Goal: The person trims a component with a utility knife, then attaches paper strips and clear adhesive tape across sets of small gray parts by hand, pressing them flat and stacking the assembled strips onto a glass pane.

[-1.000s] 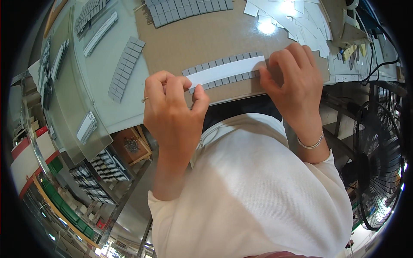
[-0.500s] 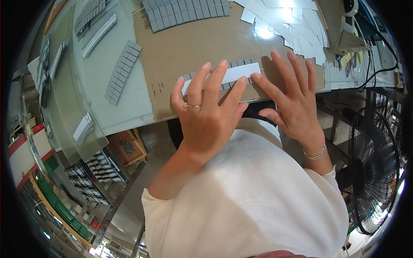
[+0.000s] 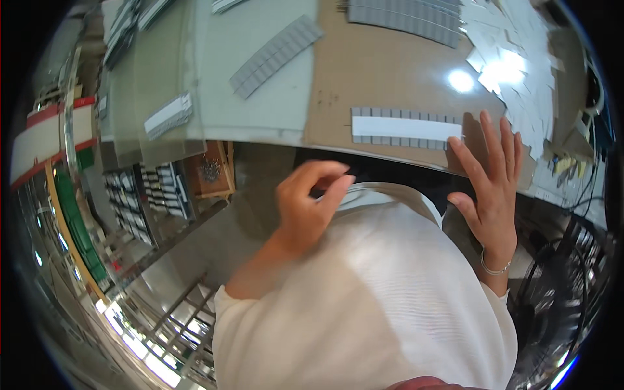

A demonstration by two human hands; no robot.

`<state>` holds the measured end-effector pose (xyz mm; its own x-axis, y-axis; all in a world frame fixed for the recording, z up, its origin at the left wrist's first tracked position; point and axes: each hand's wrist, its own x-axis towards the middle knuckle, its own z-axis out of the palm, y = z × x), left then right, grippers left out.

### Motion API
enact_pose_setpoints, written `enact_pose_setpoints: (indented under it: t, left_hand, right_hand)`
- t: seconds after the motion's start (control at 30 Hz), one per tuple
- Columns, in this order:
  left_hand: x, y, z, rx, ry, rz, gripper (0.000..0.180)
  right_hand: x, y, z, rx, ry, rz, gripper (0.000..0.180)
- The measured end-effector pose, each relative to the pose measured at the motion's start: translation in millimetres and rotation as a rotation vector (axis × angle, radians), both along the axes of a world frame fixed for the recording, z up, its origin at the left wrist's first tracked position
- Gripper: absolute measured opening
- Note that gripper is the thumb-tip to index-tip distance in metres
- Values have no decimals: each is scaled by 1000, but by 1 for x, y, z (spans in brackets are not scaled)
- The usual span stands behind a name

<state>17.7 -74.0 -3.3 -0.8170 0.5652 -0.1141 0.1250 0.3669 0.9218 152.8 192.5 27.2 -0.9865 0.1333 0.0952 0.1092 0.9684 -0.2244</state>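
A row of small grey tiles [image 3: 390, 141] lies on the brown board, with a long white strip [image 3: 396, 127] along its middle. My right hand [image 3: 494, 188] is open, its fingers spread. Its index fingertip rests at the right end of the row, while the other fingers lie to the right of it. My left hand [image 3: 305, 205] is off the table, in front of my body below the board's near edge. Its fingers are curled and the thumb and index tips are close together. Whether anything small is between them I cannot make out.
A larger sheet of grey tiles [image 3: 406, 19] lies at the board's far edge. Another tile strip [image 3: 276, 57] is on the pale tabletop to the left, and a white-topped one [image 3: 169, 116] farther left. White paper pieces [image 3: 520, 39] overlap at far right. A black fan [image 3: 552, 292] stands right.
My left hand has come off the tile row, drawn back toward my body and curled its fingers. My right hand stays by the row's right end. The view has shifted left.
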Motion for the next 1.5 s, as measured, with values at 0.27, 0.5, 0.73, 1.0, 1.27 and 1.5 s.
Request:
enact_pose_setpoints:
  t: [0.27, 0.5, 0.73, 1.0, 1.27, 1.5]
  left_hand:
    - [-12, 4, 17, 327, -768, 269, 25]
    - [-169, -128, 78, 176, -286, 511, 24]
    - [-236, -180, 80, -352, -240, 514, 35]
    - [-151, -65, 71, -153, 531, 104, 16]
    - [-118, 27, 33, -419, 919, -271, 60]
    - [-98, 31, 36, -392, 820, -524, 66]
  right_hand:
    - [-18, -23, 18, -254, -37, 145, 72]
    - [-39, -20, 13, -151, 106, 63, 59]
    - [-57, -31, 17, -112, 101, -6, 57]
    - [-68, -30, 17, -126, 166, -32, 41]
    - [-31, 10, 11, 53, 433, -342, 20]
    - [-3, 74, 23, 205, 389, -584, 15]
